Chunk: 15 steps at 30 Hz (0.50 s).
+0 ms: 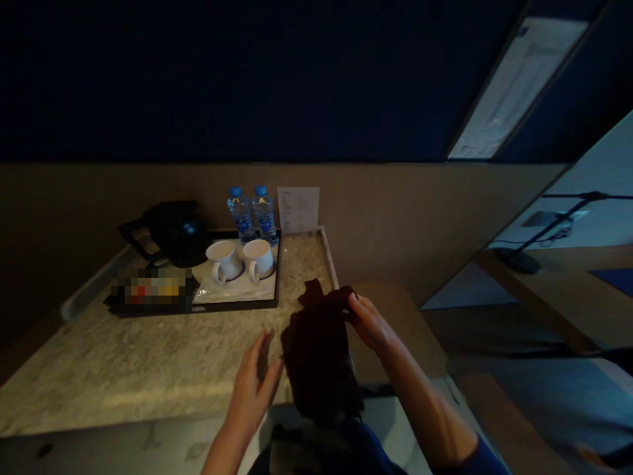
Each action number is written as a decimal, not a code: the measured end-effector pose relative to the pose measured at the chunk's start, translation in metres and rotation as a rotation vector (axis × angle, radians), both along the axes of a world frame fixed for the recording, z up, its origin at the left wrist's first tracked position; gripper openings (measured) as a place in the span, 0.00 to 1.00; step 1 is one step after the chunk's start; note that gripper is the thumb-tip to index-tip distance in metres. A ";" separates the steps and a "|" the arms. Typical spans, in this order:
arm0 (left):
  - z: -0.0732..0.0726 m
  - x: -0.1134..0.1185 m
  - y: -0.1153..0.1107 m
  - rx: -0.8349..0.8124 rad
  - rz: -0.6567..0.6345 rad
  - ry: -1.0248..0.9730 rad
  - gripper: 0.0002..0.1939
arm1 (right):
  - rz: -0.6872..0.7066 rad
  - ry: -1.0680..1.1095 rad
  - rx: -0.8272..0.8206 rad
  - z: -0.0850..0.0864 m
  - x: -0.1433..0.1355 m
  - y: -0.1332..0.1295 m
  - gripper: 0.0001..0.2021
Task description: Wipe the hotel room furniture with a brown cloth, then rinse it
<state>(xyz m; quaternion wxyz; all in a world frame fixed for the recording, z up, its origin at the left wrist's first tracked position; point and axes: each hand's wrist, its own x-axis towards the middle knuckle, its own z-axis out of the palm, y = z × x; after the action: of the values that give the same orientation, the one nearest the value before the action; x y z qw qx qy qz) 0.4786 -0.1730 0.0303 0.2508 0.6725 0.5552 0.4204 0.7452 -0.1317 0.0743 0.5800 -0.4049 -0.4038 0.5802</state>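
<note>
The right hand [370, 323] is pinching the top of a dark cloth [319, 356] hanging at the table [148, 369] edge. The left hand [254, 382], open and flat, is steadying its side at about nine o'clock. The cloth seems mid-handling; the next move calls for a firmer two-handed grip.

- I see a dark cloth [319, 356], matt and soft, hanging in limp folds.
- The tabletop [148, 363] looks like polished, speckled beige stone with a faint sheen.
- The two cups [242, 259] look like glossy white ceramic.
- The bottles [252, 212] are clear, shiny plastic.
- The kettle [173, 231] is glossy black.
- The tray [237, 303] has a matt black rim.
- The card [298, 209] is plain paper.
</note>
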 end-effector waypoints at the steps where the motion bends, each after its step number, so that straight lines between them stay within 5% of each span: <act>1: -0.004 0.016 0.006 0.015 -0.008 0.062 0.29 | 0.062 -0.041 0.017 0.000 0.008 0.002 0.22; 6: -0.002 0.055 0.016 -0.111 0.174 0.026 0.30 | 0.287 -0.095 0.096 -0.018 0.040 -0.002 0.27; 10: 0.020 0.082 -0.005 -0.262 0.389 -0.589 0.32 | 0.343 0.042 -0.016 -0.043 0.062 -0.015 0.29; 13: 0.033 0.121 -0.034 -0.413 0.480 -1.113 0.30 | 0.408 0.082 -0.114 -0.060 0.078 -0.028 0.26; 15: 0.035 0.152 -0.055 -0.551 0.497 -1.274 0.24 | 0.423 0.094 -0.191 -0.069 0.088 -0.037 0.26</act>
<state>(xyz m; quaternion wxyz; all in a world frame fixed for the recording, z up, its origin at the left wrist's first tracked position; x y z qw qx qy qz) 0.6310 -0.2280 0.0649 0.5818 0.0650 0.5235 0.6190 0.8333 -0.1691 0.0049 0.4225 -0.3370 -0.3957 0.7425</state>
